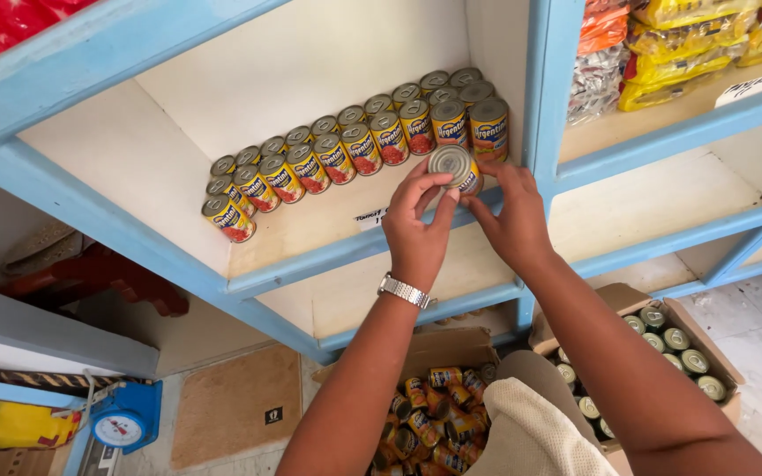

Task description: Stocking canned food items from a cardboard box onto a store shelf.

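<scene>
About 22 cans [362,148] on shelf [310,225] plus 1 can [453,165] in hands, 2 cardboard boxes [451,345], 1 blue scale [123,421].

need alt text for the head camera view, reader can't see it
Both hands, left hand and right hand, hold a small tin can at the front of a white shelf with a blue frame, beside two rows of matching cans. Below, cardboard boxes hold more cans.

Can [454,166] shiny metal, glossy label; shelf [310,234] matt, probably painted wood.
</scene>
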